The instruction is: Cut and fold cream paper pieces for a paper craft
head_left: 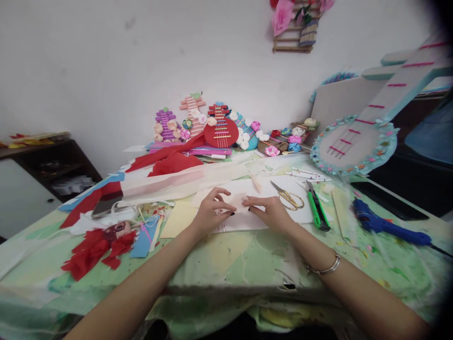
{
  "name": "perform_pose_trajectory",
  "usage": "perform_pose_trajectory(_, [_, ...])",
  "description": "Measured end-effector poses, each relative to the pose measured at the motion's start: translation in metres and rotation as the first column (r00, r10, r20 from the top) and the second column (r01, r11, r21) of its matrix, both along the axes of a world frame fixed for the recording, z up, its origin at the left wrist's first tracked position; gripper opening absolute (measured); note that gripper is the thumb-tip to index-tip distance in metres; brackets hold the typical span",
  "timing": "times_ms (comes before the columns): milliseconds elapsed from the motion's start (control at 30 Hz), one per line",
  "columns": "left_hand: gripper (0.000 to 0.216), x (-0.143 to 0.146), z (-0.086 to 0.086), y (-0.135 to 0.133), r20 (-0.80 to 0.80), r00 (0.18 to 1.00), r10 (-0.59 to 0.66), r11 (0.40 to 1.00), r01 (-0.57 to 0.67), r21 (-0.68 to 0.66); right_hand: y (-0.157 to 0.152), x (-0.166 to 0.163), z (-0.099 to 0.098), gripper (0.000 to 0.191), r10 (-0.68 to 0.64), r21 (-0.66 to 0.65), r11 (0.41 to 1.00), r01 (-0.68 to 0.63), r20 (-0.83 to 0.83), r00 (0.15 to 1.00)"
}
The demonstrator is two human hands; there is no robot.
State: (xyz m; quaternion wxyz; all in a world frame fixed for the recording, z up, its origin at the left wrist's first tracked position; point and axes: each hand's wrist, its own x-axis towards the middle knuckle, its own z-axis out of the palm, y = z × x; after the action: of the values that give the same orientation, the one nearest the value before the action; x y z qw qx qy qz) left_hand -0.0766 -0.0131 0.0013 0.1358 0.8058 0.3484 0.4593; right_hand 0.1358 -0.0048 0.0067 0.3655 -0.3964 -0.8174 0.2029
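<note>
My left hand [211,209] and my right hand [271,211] meet at the middle of the table over a small pale pink piece of paper [239,202]. Both hands pinch it, fingers curled and pressed together on its edges. The piece lies on a white sheet [247,221] spread on the green-stained tabletop [226,264]. A silver bangle [326,269] sits on my right wrist. Gold-handled scissors [289,197] lie just right of my right hand.
A green utility knife [317,208] and a blue glue gun [385,223] lie to the right. Red crepe paper scraps [95,250] sit left, near a phone [106,206]. Small craft guitars with paper flowers [221,130] line the wall; a large foam guitar [357,141] leans right.
</note>
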Motion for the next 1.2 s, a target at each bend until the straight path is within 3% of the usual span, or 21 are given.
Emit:
perform_pose_trajectory(100, [0.014, -0.001, -0.004, 0.003, -0.136, 0.99, -0.041, 0.998, 0.035, -0.045, 0.002, 0.005, -0.001, 0.029, 0.096, -0.021, 0.995, -0.093, 0.234, 0.967])
perform_pose_trajectory(167, [0.016, 0.0, -0.006, 0.003, -0.183, 0.982, -0.053, 0.996, 0.038, -0.084, 0.002, 0.007, 0.0, 0.036, 0.085, -0.01, 0.996, -0.085, 0.295, 0.952])
perform_pose_trajectory(267, [0.016, 0.001, -0.005, 0.001, -0.206, 0.977, -0.051, 0.994, 0.03, -0.107, 0.001, 0.008, 0.003, 0.037, 0.036, 0.028, 0.999, -0.045, 0.282, 0.959])
perform_pose_trajectory(433, [0.015, 0.004, -0.001, -0.004, -0.237, 0.97, -0.06, 0.991, 0.029, -0.131, 0.0, 0.006, 0.005, 0.013, 0.167, 0.021, 0.984, -0.177, 0.244, 0.955])
perform_pose_trajectory(667, [0.015, 0.0, 0.005, -0.004, -0.22, 0.966, -0.139, 0.942, 0.06, -0.331, 0.001, 0.01, 0.008, 0.018, 0.188, -0.043, 0.982, -0.184, 0.246, 0.951])
perform_pose_trajectory(800, [0.018, -0.003, 0.006, -0.004, -0.173, 0.966, -0.191, 0.902, 0.104, -0.418, 0.003, 0.013, 0.009, 0.022, 0.2, -0.004, 0.979, -0.206, 0.254, 0.946])
perform_pose_trajectory(1067, [0.021, 0.0, 0.007, -0.004, -0.234, 0.942, -0.24, 0.93, 0.154, -0.334, 0.001, 0.001, 0.005, 0.025, 0.237, 0.047, 0.966, -0.255, 0.24, 0.941])
perform_pose_trajectory(1200, [0.018, 0.003, 0.004, -0.002, -0.185, 0.96, -0.21, 0.929, 0.136, -0.345, 0.001, -0.005, 0.003, 0.027, 0.223, 0.054, 0.968, -0.245, 0.27, 0.937])
